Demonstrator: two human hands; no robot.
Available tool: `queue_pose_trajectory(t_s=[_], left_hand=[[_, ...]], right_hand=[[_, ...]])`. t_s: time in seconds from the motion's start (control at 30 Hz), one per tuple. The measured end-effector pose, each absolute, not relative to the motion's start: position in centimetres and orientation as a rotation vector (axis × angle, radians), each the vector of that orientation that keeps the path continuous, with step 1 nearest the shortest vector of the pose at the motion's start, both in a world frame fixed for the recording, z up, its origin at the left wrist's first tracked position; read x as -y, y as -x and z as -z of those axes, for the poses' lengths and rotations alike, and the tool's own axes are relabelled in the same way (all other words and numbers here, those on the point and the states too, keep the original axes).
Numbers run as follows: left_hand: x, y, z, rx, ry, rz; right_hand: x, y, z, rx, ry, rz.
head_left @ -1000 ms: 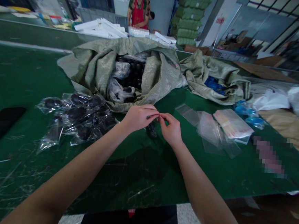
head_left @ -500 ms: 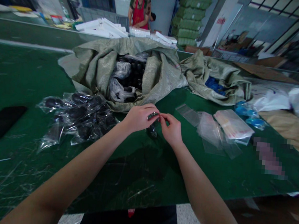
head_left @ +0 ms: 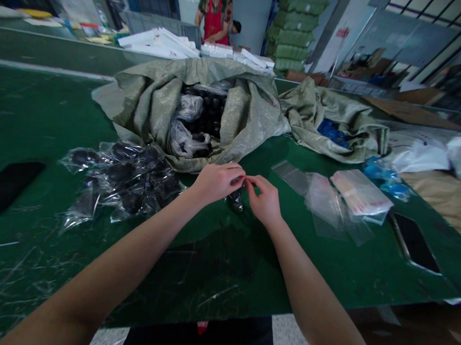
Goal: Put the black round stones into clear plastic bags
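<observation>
My left hand (head_left: 216, 182) and my right hand (head_left: 265, 199) meet over the green table (head_left: 39, 115), fingers pinched together on the top of a small clear bag (head_left: 235, 198) with a dark round piece inside. The bag hangs just below the fingertips, touching the table. To the left lies a pile of bagged dark pieces (head_left: 122, 177). Behind the hands an open woven sack (head_left: 157, 95) holds more dark pieces in plastic. A stack of empty clear bags (head_left: 326, 198) lies to the right of my right hand.
A black phone (head_left: 4, 186) lies at the far left, another phone (head_left: 414, 243) at the right. A second sack (head_left: 338, 120) with blue items sits behind right. A person in a red apron (head_left: 215, 17) stands at the far table with white boxes.
The hands have stayed in place, the fingers shifting slightly on the bag's top. The view has drifted a little.
</observation>
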State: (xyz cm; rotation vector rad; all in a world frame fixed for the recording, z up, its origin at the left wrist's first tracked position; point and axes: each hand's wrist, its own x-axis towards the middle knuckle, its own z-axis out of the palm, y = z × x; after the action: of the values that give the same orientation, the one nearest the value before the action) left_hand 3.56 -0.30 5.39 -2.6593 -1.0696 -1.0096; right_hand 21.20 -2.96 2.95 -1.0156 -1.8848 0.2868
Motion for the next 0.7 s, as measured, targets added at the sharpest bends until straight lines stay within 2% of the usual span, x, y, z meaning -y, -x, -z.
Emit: queue_pose_trajectory(t_s=[0.47, 0.57, 0.7], left_hand=[[0.2, -4.0, -5.2, 1.348, 2.674, 1.252], [-0.5, -3.8, -5.1, 1.512, 2.62, 1.57], [-2.1, -3.9, -4.8, 1.892, 2.337, 2.379]], right_hand=[[3.1, -21.1, -3.1, 1.888, 1.023, -0.25], [3.1, -21.2, -3.1, 1.833, 1.052, -0.26], [3.1, -20.9, -2.7, 1.702, 1.111, -0.341]])
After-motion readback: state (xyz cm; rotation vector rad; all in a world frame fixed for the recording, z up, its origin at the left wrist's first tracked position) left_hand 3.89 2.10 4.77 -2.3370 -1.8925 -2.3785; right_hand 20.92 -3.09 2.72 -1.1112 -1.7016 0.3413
